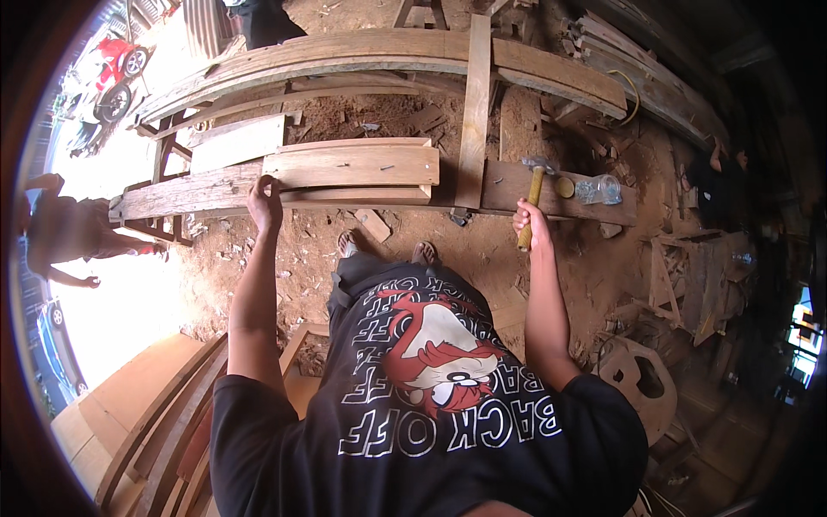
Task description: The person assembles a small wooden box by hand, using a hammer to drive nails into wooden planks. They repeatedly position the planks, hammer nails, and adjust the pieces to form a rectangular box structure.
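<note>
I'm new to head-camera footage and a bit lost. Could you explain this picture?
There is no machine here: a person works with two bare hands. The single picture comes from a wide fisheye camera on their head, looking down, so straight edges bend near the rim. Before them stands a long wooden bench. On it lie a boxy wooden piece, a small round yellowish item and a clear plastic container. The right hand grips a hammer with a yellow handle. The left hand is at the wooden piece's left end; whether it holds anything is unclear.
</note>
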